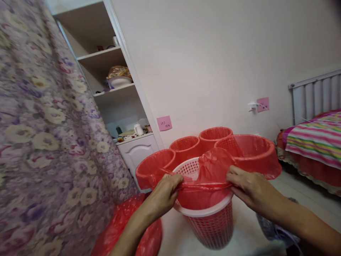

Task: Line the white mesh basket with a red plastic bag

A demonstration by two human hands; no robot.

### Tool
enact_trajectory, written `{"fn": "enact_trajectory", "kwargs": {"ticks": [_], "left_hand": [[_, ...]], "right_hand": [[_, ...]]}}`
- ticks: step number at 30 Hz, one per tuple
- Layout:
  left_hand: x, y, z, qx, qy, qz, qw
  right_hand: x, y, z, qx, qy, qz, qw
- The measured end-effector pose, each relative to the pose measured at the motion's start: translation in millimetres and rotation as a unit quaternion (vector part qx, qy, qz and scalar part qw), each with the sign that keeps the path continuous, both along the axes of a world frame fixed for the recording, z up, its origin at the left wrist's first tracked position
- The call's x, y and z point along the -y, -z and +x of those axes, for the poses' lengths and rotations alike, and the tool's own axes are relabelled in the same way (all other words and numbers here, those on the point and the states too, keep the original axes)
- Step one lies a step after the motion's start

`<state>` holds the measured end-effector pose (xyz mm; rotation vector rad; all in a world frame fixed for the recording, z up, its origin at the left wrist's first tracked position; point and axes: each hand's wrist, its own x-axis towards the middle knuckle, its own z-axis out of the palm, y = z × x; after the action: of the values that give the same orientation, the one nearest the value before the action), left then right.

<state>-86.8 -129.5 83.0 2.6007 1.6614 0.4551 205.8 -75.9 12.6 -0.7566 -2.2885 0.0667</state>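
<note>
While both hands pinch a red plastic bag (210, 177) over the near rim of a white-rimmed red basket (210, 224), the left hand (163, 195) grips the film at the basket's nine o'clock edge and the right hand (249, 190) grips it at three o'clock, fingers closed on the stretched plastic. The bag covers the near half of the opening; the far rim, at twelve o'clock, still shows bare white lattice. The basket sits low in the middle of the view, tilted toward the camera. Behind it, from ten to two o'clock, four more red baskets (213, 134) crowd close, two of them already lined, their rims just beside the held one. A heap of red bags (125, 227) lies at seven o'clock. A flowered curtain (45, 135) closes off the left; a striped bed (317, 138) stands at three o'clock, with open floor (301, 192) between.
</note>
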Motion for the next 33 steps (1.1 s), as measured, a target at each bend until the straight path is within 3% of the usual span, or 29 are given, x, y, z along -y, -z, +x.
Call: {"fn": "enact_trajectory", "kwargs": {"ticks": [3, 7, 11, 18, 22, 26, 33], "left_hand": [[8.0, 0.1, 1.5, 0.005, 0.009, -0.026, 1.000], [16.8, 0.4, 6.1, -0.004, 0.013, -0.091, 0.996], [13.0, 3.9, 0.6, -0.005, 0.033, -0.017, 0.999], [5.7, 6.1, -19.4, -0.022, -0.009, 0.038, 0.999], [23.1, 7.8, -9.5, -0.022, -0.006, 0.008, 1.000], [36.2, 11.4, 9.5, -0.018, 0.019, -0.021, 0.999], [23.7, 15.4, 13.9, 0.081, 0.015, 0.008, 0.997]], "right_hand": [[9.5, 4.9, -2.5, -0.029, -0.032, -0.011, 0.999], [15.2, 16.3, -9.2, -0.041, -0.025, 0.002, 0.999], [9.4, 17.7, -8.4, -0.031, -0.058, -0.015, 0.998], [-8.8, 1.6, 8.8, -0.027, 0.023, 0.023, 0.999], [-1.7, -7.2, 8.2, -0.039, -0.002, 0.003, 0.999], [3.8, -2.0, 6.3, -0.040, -0.020, -0.051, 0.998], [-4.2, 7.5, 11.1, -0.029, -0.074, -0.108, 0.991]]}}
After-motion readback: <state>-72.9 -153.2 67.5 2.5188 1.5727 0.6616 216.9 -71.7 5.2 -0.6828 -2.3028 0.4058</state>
